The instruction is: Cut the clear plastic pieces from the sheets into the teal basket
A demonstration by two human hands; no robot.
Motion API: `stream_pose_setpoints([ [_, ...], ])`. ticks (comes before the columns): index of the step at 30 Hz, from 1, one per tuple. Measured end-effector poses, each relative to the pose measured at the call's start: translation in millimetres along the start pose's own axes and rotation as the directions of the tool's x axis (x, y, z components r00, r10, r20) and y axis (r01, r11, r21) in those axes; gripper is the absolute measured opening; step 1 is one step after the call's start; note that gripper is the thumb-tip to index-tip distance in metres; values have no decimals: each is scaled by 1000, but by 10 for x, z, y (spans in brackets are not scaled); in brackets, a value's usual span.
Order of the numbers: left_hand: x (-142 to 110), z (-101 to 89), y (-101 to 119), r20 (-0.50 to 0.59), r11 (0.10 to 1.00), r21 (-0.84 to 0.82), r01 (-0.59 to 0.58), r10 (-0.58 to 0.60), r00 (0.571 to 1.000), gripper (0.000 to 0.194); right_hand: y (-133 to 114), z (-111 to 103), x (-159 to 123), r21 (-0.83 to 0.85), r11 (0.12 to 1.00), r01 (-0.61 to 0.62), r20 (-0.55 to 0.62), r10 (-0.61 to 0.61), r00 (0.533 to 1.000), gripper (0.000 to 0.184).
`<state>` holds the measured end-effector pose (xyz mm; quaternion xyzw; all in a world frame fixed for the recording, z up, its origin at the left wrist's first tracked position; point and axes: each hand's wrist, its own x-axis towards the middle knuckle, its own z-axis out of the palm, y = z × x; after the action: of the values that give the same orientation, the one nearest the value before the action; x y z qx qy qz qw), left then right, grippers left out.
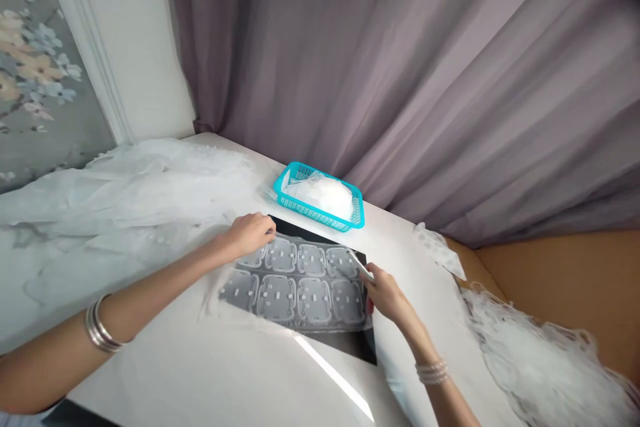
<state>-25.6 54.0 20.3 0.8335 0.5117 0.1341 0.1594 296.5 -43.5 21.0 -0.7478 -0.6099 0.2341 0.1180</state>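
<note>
A clear plastic sheet (313, 288) with rows of raised, rounded-square shapes lies over a black board (345, 343) on the white table. My left hand (253, 235) is at the sheet's far left edge with its fingers curled together. Whatever may be between those fingertips is hidden. My right hand (387, 290) is closed around a slim white tool (361, 265), whose tip points at the sheet's far right corner shape. I cannot make out the tool's exact kind. Something small and red shows under the right hand.
Beyond the board, a turquoise basket (320, 217) holds white material in a clear bag. Crumpled plastic sheets (150, 193) pile up at left. A heap of thin plastic strips (545, 360) lies at right, and a scrap (440, 250) hangs by the table edge. Purple curtains (375, 80) rise behind.
</note>
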Motion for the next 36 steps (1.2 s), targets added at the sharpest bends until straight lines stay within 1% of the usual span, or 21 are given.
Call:
stream_pose_setpoints([
  [1, 19, 61, 3, -32, 999, 50, -3, 5, 999, 20, 70, 27, 46, 4, 1000, -7, -17, 7, 1000, 13],
  [3, 11, 124, 10, -83, 990, 135, -33, 44, 996, 20, 171, 23, 59, 24, 1000, -16, -63, 17, 998, 13],
  [5, -23, 149, 38, -88, 974, 191, -119, 137, 987, 21, 217, -22, 0, 46, 999, -26, -114, 31, 993, 22],
  [6, -38, 164, 68, -71, 962, 204, -182, 200, 977, 21, 221, -47, -42, 81, 996, -35, -146, 46, 988, 31],
  [8, -50, 227, 158, -12, 924, 200, -326, 335, 942, 22, 200, -78, -128, 240, 970, -38, -204, 89, 975, 52],
  [9, -45, 278, 214, 19, 899, 185, -396, 399, 917, 24, 178, -80, -166, 355, 935, -22, -221, 107, 969, 60],
  [11, -20, 406, 332, 64, 848, 150, -509, 505, 860, 28, 120, -61, -228, 576, 816, 37, -238, 124, 963, 69],
  [13, 20, 538, 429, 87, 801, 116, -587, 580, 810, 32, 50, -22, -270, 691, 718, 75, -234, 124, 964, 71],
  [14, 43, 597, 463, 93, 782, 101, -615, 608, 789, 34, 11, 0, -284, 716, 694, 77, -230, 130, 965, 70],
  [17, 102, 720, 503, 110, 734, 67, -676, 668, 736, 39, -112, 66, -295, 740, 670, 51, -214, 163, 963, 64],
  [19, 122, 765, 493, 117, 711, 73, -700, 691, 714, 42, -192, 117, -269, 739, 672, 54, -227, 172, 958, 57],
  [21, 122, 794, 477, 108, 706, 91, -703, 694, 711, 44, -257, 181, -219, 712, 698, 73, -248, 153, 957, 49],
  [24, 105, 825, 467, 80, 721, 98, -686, 681, 728, 43, -309, 280, -132, 676, 728, 111, -306, 140, 942, 39],
  [28, 97, 848, 471, 87, 727, 77, -683, 677, 730, 44, -278, 322, -43, 685, 720, 116, -386, 224, 895, 37],
  [30, 101, 854, 470, 92, 727, 65, -684, 678, 729, 45, -233, 309, 26, 703, 698, 140, -406, 232, 884, 35],
  [32, 106, 856, 467, 87, 728, 64, -682, 677, 731, 45, -186, 311, 138, 724, 665, 182, -408, 200, 891, 32],
  [34, 109, 851, 467, 82, 729, 71, -681, 676, 732, 44, -148, 344, 285, 742, 635, 216, -387, 142, 911, 30],
  [36, 110, 841, 470, 86, 727, 81, -682, 677, 731, 44, -117, 392, 436, 740, 629, 238, -381, 101, 919, 29],
])
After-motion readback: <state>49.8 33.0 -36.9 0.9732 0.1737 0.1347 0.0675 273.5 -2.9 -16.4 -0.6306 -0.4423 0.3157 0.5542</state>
